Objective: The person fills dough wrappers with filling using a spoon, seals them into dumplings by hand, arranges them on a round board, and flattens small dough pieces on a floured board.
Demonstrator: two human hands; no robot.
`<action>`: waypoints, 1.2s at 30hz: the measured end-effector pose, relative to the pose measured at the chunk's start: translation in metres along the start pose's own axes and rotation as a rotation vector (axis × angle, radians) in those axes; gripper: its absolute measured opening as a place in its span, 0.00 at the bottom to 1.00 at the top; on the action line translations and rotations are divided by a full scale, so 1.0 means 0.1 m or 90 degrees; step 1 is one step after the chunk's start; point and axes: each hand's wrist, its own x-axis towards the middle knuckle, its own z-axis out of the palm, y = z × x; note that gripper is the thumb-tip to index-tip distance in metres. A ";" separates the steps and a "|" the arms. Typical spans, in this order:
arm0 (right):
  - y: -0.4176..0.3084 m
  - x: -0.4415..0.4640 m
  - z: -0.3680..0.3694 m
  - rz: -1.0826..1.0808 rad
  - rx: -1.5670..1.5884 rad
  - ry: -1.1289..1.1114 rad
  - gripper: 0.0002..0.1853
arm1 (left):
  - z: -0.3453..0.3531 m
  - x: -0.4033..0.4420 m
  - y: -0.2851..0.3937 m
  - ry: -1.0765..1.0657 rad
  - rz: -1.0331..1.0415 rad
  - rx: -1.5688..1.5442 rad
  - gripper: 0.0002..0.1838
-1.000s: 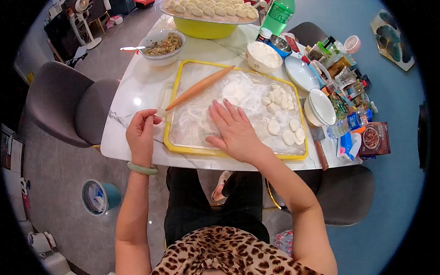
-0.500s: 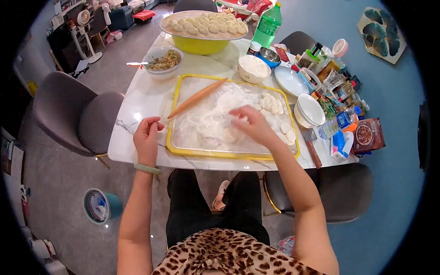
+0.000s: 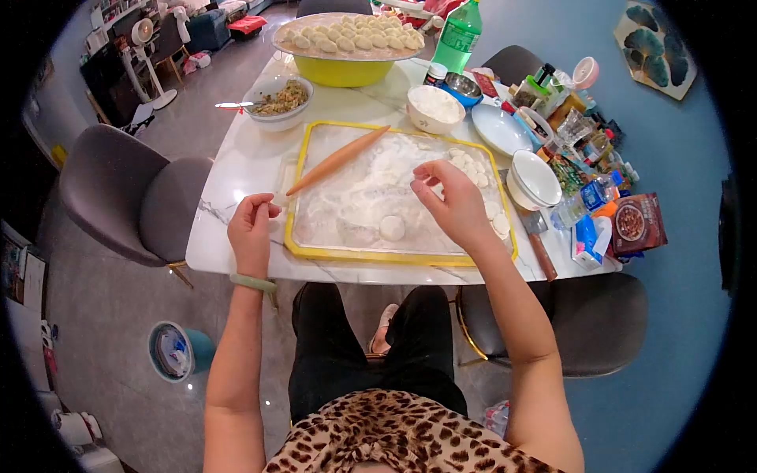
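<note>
My right hand point(image 3: 449, 201) hovers over a floured, yellow-rimmed board point(image 3: 347, 254). Its fingers are bent, with the thumb a little apart, and nothing shows in them. One round dough piece point(image 3: 392, 228) lies on the board to the lower left of that hand. Small dough lumps point(image 3: 471, 165) and flattened dough rounds point(image 3: 500, 224) sit along the right side. A wooden rolling pin point(image 3: 337, 162) rests slanted across the upper left. My left hand point(image 3: 252, 225) is just off the board's left edge, fingers curled together against the thumb, with nothing visible in them.
Behind the board stand a bowl of filling point(image 3: 280, 102), a flour bowl point(image 3: 435, 110) and a tray of dumplings point(image 3: 347, 38) on a yellow-green basin point(image 3: 343, 71). To the right are white bowls point(image 3: 535, 180), a cleaver point(image 3: 538, 244), a tissue pack point(image 3: 587, 240) and bottles.
My right hand has moved right and up from near the single dough piece, leaving it in fuller view. The left hand stays nearly in place. The view has shifted slightly.
</note>
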 end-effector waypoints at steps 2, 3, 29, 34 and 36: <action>0.10 -0.03 0.28 -0.107 -0.085 0.032 0.19 | 0.01 -0.02 0.10 0.002 -0.012 0.014 0.08; 0.12 -0.06 0.43 -0.214 -0.170 0.065 0.22 | 0.02 -0.03 0.14 0.004 -0.025 0.028 0.08; 0.10 -0.23 0.55 -0.001 -0.030 -0.035 0.10 | 0.01 -0.01 0.07 -0.003 -0.002 0.004 0.08; 0.25 -0.34 0.48 0.089 0.178 -0.020 0.10 | -0.02 0.00 0.08 -0.022 -0.011 0.070 0.09; 0.45 -0.32 0.27 0.083 0.183 0.009 0.12 | -0.04 0.01 0.03 -0.028 -0.007 0.058 0.09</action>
